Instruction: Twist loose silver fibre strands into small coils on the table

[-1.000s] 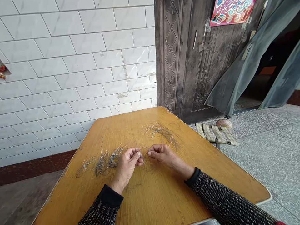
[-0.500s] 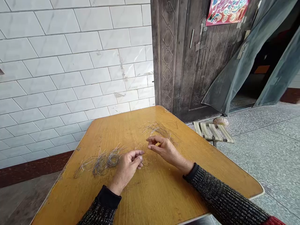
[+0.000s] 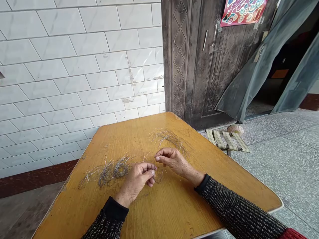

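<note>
Above the table (image 3: 164,212), left hand (image 3: 137,181) beside right hand (image 3: 175,162), fingers (image 3: 163,152) curled tight on wire (image 3: 161,176)

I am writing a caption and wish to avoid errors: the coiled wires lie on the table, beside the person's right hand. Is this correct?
Not quite: the coiled wires lie beside the left hand, not the right hand; the head view shows this. They do lie on the table.

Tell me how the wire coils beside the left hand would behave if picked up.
The wire coils look thin-stranded, so they're probably light. They hold rounded loops, with some ends poking outward on the table, suggesting springy rather than limp. Strands overlap, so lifting one coil might drag its neighbour along.
</note>
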A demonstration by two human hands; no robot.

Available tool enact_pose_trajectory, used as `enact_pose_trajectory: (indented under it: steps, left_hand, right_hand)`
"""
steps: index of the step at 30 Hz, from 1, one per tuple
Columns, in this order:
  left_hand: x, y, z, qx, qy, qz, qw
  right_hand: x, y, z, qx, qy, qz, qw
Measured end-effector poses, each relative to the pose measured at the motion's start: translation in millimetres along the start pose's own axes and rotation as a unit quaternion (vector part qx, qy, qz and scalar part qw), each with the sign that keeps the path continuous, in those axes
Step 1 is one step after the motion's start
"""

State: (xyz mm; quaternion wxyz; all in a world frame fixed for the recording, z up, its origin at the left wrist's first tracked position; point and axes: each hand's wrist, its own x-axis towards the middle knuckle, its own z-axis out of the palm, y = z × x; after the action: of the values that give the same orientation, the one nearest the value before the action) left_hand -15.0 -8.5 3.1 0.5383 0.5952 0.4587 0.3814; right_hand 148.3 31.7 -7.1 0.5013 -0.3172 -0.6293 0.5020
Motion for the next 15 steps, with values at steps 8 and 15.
enact_pose_trajectory:
  steps: [8,15]
  left_hand:
    - [1.6,-2.4,-0.7,-0.060,-0.009,-0.040,0.997]
    - [1.8,-2.6,-1.2,-0.069,0.001,-0.040,0.997]
  right_hand:
    - [-0.3,-1.2,1.6,0.002,0.011,0.008,1.000]
    - [-2.5,-0.5,6.7,0.002,0.047,-0.008,0.999]
